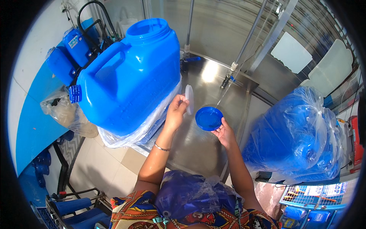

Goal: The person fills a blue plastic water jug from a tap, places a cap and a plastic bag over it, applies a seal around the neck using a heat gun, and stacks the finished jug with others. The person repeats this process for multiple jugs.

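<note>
My left hand [177, 110] pinches a translucent white round disc [190, 100], held edge-on above the steel sink [192, 154]. In my right hand [225, 133] is a wide blue screw cap [208, 121], its hollow side facing up. A thin stream of water runs from the tap [227, 79] with a blue lever down into the cap. To the left of my hands stands a big blue water jug [137, 65], its wide mouth uncapped. A smaller blue cap [75, 94] sits on the jug's lower left spout.
A second tap [188, 59] is behind the jug. Blue containers wrapped in clear plastic [293, 133] stand on the right. Smaller blue jugs [76, 45] and a plastic bag [63, 108] are at the left. A metal-framed cart [76, 208] is at lower left.
</note>
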The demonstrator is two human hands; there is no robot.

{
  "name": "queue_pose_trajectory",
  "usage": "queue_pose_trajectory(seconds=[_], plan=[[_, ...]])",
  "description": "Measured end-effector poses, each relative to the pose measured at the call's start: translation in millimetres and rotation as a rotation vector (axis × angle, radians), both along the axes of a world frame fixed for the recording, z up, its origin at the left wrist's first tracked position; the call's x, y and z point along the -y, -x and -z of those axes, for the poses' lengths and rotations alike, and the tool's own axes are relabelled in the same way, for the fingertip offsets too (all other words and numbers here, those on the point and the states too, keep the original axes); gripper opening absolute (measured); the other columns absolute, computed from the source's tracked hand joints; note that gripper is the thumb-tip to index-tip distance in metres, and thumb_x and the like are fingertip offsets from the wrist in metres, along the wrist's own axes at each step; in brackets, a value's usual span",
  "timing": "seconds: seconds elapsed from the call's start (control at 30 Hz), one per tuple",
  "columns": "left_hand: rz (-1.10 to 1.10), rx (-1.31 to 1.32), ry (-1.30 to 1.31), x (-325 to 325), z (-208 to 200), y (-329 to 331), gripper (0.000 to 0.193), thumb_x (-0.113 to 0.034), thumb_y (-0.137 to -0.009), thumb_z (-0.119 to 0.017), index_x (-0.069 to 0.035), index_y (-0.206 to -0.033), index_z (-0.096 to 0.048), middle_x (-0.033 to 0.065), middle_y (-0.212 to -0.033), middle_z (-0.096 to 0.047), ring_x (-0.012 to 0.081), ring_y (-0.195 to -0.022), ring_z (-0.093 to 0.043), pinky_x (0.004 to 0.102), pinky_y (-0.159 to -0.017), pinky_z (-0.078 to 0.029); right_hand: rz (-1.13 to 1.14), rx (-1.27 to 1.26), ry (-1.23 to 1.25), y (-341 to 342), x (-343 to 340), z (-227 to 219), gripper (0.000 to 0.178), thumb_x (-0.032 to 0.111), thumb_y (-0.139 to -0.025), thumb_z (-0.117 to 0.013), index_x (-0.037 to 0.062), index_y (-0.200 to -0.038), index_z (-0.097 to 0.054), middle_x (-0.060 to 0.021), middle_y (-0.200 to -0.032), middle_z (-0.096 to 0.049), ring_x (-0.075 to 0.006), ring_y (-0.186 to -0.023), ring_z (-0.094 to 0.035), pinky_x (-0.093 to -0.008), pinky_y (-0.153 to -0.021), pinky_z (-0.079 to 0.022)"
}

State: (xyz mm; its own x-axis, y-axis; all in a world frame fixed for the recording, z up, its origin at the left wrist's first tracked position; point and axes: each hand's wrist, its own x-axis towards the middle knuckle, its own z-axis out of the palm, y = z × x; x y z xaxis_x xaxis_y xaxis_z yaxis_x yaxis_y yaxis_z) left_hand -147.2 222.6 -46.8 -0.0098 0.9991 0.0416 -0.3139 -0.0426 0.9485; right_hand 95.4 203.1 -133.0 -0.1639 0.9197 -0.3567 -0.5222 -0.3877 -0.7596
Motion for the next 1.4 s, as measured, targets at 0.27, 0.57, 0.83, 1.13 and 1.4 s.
queue_pose_trajectory(seconds=[0.27,0.57,0.83,1.13,1.4], plan=[[-0.001,0.017,0.012,0.9,5.9,0.2,0.006,-0.015,-0.095,-0.054,-0.01,-0.097,-0.051,0.0006,-0.099,-0.054,0.0117,-0.094,-0.054,0.0306,-0.084,-0.047,0.105,0.311,-0.208,4.4,5.3,-19.3,0.05,0.032,-0.096,-0.056,0.0051,-0.135,-0.04,-0.0137,-0.118,-0.056,-0.0294,-0.106,-0.061,-0.0432,-0.084,-0.054],[0.019,-0.017,0.025,2.0,3.3,3.1,0.005,-0.013,-0.095,-0.054,-0.009,-0.097,-0.051,0.0,-0.102,-0.053,0.0117,-0.096,-0.053,0.0308,-0.086,-0.046,0.143,0.099,-0.262,-3.8,3.5,-11.0,0.04,0.017,-0.099,-0.049,0.0078,-0.137,-0.042,-0.0109,-0.128,-0.054,-0.0265,-0.114,-0.058,-0.0461,-0.097,-0.048],[0.011,-0.037,-0.003,4.8,2.2,3.4,0.004,-0.013,-0.094,-0.054,-0.01,-0.095,-0.051,0.0,-0.105,-0.054,0.0111,-0.096,-0.052,0.0301,-0.086,-0.045,0.125,-0.017,-0.066,-1.1,6.1,-11.1,0.04,0.019,-0.099,-0.048,0.008,-0.136,-0.042,-0.01,-0.133,-0.052,-0.0285,-0.122,-0.051,-0.0514,-0.102,-0.041],[-0.063,-0.44,-0.454,9.8,0.4,-20.1,0.013,0.001,-0.084,-0.059,-0.003,-0.095,-0.053,0.0109,-0.112,-0.059,0.022,-0.102,-0.057,0.0321,-0.087,-0.045,0.074,0.13,-0.104,0.2,3.9,-3.3,0.041,0.023,-0.098,-0.052,0.0076,-0.135,-0.042,-0.009,-0.12,-0.06,-0.0217,-0.101,-0.064,-0.0364,-0.08,-0.055],[0.27,-1.067,-0.554,27.0,22.9,-56.6,0.013,-0.003,-0.079,-0.06,-0.001,-0.092,-0.061,0.0172,-0.101,-0.061,0.0366,-0.098,-0.059,0.0446,-0.09,-0.047,0.141,0.161,-0.17,4.5,3.7,-2.8,0.038,0.018,-0.099,-0.049,0.0067,-0.135,-0.043,-0.0097,-0.119,-0.06,-0.0224,-0.098,-0.065,-0.0369,-0.078,-0.058]])
